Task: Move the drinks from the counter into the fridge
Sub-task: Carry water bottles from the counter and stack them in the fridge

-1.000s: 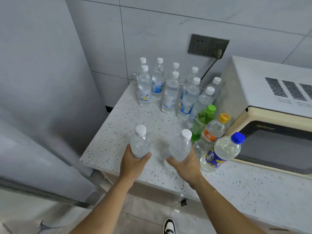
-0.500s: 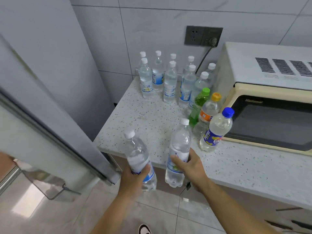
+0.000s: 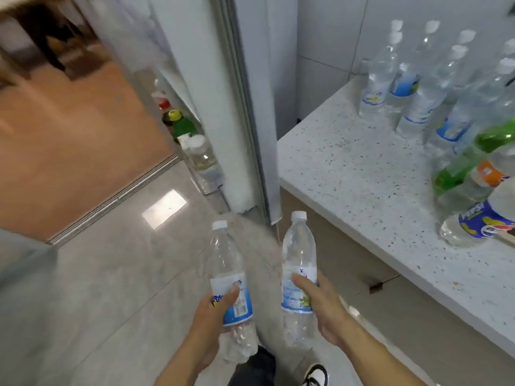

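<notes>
Fingers (image 3: 232,292) of left hand (image 3: 211,316) curled round one water bottle (image 3: 231,291), right hand (image 3: 320,302) gripping another (image 3: 298,263), both over floor beside counter (image 3: 362,176); risk of clipping fridge door (image 3: 245,107) edge; possible slip from low grips.

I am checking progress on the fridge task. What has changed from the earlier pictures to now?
Both hands have carried their clear plastic water bottles off the white speckled counter and now hold them above the floor: left hand with one bottle, right hand with the other. The view has turned towards the open fridge door shelf. The remaining bottles stayed on the counter.
</notes>
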Available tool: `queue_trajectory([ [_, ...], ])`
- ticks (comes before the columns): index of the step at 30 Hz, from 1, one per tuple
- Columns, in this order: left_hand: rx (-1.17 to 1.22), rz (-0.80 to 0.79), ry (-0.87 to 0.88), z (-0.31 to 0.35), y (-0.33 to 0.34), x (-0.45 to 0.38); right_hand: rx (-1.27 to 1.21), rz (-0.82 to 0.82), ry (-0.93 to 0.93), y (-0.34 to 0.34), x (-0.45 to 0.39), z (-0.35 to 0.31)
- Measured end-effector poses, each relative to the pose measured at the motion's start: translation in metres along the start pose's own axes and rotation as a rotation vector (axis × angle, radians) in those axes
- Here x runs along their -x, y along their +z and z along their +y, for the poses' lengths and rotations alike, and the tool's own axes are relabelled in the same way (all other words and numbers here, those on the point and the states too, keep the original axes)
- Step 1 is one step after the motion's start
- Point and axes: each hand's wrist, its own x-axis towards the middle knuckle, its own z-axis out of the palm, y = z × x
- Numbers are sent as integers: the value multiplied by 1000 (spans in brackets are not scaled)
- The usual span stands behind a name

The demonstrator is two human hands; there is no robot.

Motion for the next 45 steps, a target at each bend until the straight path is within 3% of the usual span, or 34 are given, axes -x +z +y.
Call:
queue_trajectory([
  [9,217,192,54,-5,-109,21,279,-260,33,138,-27,18],
  [24,335,273,229,85,-347,-30,412,-394,-76,411,-95,16],
  [36,295,149,231,205,-421,-161,323,-246,-83,515,-225,-13],
  [45,182,93,255,350,-454,-290,238,-101,-145,591,-360,-108],
])
